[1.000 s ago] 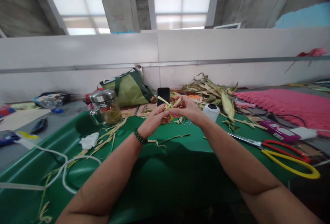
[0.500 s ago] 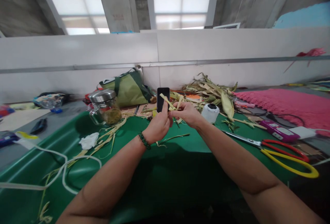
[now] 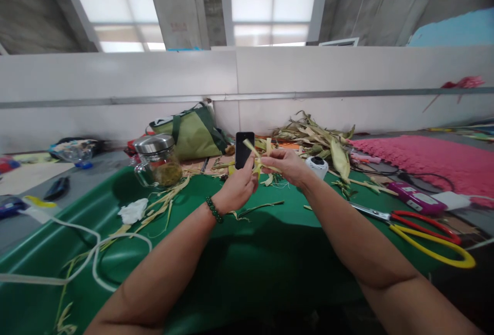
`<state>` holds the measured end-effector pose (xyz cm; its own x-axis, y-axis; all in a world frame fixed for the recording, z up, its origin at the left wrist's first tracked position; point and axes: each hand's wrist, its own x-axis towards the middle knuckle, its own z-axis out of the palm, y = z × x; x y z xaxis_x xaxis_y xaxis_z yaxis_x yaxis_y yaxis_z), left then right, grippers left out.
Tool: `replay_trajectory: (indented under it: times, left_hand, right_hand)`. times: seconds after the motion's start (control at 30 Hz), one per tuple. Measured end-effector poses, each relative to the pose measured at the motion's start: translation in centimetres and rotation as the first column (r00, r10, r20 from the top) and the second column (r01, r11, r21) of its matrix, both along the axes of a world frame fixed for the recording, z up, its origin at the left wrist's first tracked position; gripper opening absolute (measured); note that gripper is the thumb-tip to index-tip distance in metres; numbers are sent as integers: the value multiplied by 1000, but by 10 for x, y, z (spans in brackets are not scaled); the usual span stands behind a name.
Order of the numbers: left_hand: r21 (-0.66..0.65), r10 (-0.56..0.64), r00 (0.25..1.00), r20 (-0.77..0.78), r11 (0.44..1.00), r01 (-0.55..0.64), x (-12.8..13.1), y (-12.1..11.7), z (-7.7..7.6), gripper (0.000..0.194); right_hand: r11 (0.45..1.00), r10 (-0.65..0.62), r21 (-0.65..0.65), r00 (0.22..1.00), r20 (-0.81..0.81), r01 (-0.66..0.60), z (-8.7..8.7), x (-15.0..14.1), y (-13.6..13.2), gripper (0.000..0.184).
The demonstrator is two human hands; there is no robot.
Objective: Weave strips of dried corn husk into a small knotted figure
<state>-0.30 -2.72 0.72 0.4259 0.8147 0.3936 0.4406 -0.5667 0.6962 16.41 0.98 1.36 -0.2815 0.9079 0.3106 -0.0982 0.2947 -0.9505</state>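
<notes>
Pale corn husk strips (image 3: 250,145) cross between my two hands above the green cover. My left hand (image 3: 240,183), with a green bead bracelet at the wrist, is closed on the strips from the left side. From the right, my right hand (image 3: 287,166) pinches the husk between thumb and fingers. Just behind them a dark phone (image 3: 241,142) stands upright, partly hidden by the left fingers and a strip. A white spool of thread (image 3: 317,166) stands beside my right wrist. A heap of corn husks (image 3: 320,137) lies behind it.
Large scissors (image 3: 389,216) with red and yellow handles lie at the right, near a purple power strip (image 3: 417,197). A glass jar (image 3: 166,174), green bag (image 3: 200,134) and crumpled tissue (image 3: 133,211) are at left. A white cord (image 3: 98,245) loops on the green cover (image 3: 250,273).
My right hand has shifted slightly right, away from the left, with husk still in its fingers. The left hand stays in nearly the same place.
</notes>
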Motion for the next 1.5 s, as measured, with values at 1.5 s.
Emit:
replay_trajectory:
  times: [1.5]
  left_hand:
    - [221, 220, 971, 94, 946, -235, -26, 9, 24, 18]
  right_hand:
    - [992, -31, 126, 976, 214, 4, 4, 9, 2, 35]
